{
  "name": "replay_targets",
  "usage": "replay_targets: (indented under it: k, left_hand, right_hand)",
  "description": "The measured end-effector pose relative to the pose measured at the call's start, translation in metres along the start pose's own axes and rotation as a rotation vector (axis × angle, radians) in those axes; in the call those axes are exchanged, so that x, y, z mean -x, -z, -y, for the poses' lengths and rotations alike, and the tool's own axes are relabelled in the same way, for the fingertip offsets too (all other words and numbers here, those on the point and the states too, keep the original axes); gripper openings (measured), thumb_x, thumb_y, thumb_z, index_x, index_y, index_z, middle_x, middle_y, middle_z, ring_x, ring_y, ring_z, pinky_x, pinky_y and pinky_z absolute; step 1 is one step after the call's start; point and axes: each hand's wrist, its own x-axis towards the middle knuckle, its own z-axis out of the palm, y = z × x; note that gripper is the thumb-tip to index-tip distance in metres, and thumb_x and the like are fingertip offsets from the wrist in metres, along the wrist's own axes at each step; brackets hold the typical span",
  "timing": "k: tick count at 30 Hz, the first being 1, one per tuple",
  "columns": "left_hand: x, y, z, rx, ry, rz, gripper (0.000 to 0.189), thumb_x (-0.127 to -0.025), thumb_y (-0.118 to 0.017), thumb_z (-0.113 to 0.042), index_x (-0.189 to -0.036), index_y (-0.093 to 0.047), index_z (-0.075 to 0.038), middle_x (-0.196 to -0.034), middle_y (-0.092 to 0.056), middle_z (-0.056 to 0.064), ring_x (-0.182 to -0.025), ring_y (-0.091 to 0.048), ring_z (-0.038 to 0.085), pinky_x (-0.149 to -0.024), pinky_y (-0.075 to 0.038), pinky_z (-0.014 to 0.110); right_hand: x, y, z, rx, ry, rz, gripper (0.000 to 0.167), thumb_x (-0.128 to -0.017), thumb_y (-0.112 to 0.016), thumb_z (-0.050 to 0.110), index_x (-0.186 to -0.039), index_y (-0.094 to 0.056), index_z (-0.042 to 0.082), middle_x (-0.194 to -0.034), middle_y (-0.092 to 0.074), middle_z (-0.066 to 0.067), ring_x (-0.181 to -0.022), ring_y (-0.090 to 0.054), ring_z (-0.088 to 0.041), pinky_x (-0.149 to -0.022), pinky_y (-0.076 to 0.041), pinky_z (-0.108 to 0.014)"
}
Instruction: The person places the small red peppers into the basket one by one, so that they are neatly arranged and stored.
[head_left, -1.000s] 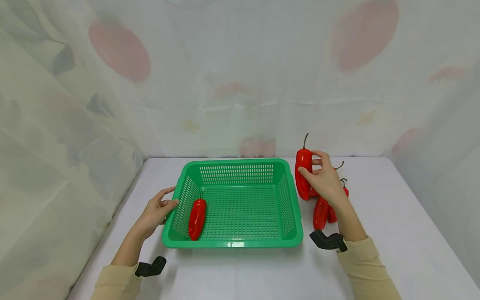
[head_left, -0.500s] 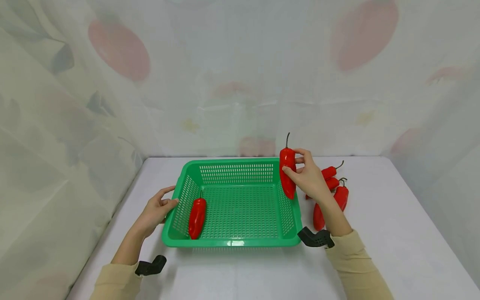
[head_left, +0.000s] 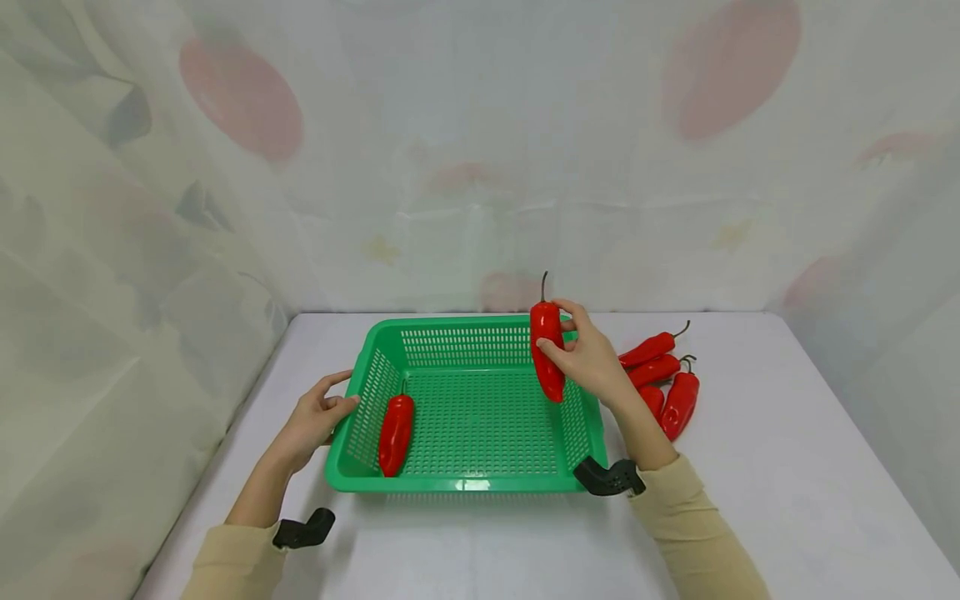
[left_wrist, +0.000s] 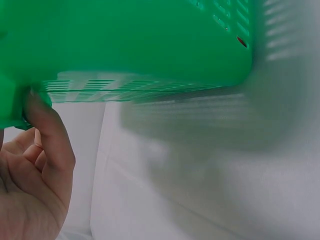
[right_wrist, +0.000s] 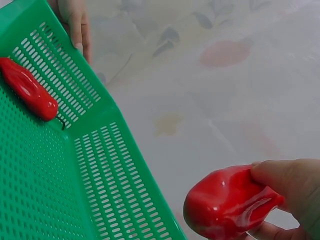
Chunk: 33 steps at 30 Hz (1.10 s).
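My right hand (head_left: 592, 358) pinches a red chili pepper (head_left: 547, 350) between thumb and fingers, stem up, over the right side of a green plastic basket (head_left: 465, 485). The right wrist view shows the same pepper (right_wrist: 225, 202) large, with the thumb across it. On the basket's left rim, my left hand (head_left: 307, 425) grips the edge with thumb and fingers; in the left wrist view that hand (left_wrist: 40, 175) has a finger at the green rim. Inside the basket, along its left wall, lies another red chili pepper (head_left: 396, 435).
Several red chili peppers (head_left: 681, 404) lie in a loose pile on the white table (head_left: 795, 467), right of the basket and partly behind my right forearm. A pale printed sheet (head_left: 480, 167) hangs behind and along the sides.
My right hand has carried the chili pepper leftward, from beside the pile to over the basket's right side. More of the pile now shows. The left hand and basket stay put.
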Motion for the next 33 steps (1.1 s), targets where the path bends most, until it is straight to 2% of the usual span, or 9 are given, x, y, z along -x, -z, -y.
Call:
replay_targets:
  k: [8,21,33]
  left_hand:
    - [0.000,-0.001,-0.001,0.008,0.003,-0.002,0.061,-0.094,-0.054,-0.031,-0.145,-0.023,-0.016,-0.095,-0.061,0.018,-0.076,-0.066,0.025,-0.065,-0.056,0.040]
    - [-0.001,0.000,0.001,0.010,0.012,-0.009,0.061,-0.093,-0.054,-0.031,-0.144,-0.023,-0.018,-0.094,-0.061,0.017,-0.077,-0.066,0.026,-0.066,-0.056,0.041]
    - [-0.002,0.000,0.002,0.028,0.005,0.000,0.061,-0.093,-0.054,-0.032,-0.144,-0.023,-0.018,-0.090,-0.060,0.017,-0.076,-0.066,0.025,-0.066,-0.056,0.041]
  right_hand:
    - [-0.005,-0.015,0.005,-0.016,-0.022,0.067,0.065,-0.086,-0.065,0.027,-0.140,-0.028,0.017,-0.116,-0.052,-0.013,-0.082,-0.064,-0.023,-0.066,-0.055,-0.034]
    - [-0.010,-0.040,0.017,0.001,-0.070,0.116,0.063,-0.085,-0.066,0.024,-0.137,-0.031,0.016,-0.117,-0.052,-0.015,-0.090,-0.060,-0.028,-0.062,-0.055,-0.032]
    - [-0.017,-0.066,0.019,-0.085,-0.087,0.161,0.061,-0.084,-0.067,0.023,-0.135,-0.033,0.017,-0.114,-0.052,-0.014,-0.087,-0.060,-0.026,-0.062,-0.056,-0.035]
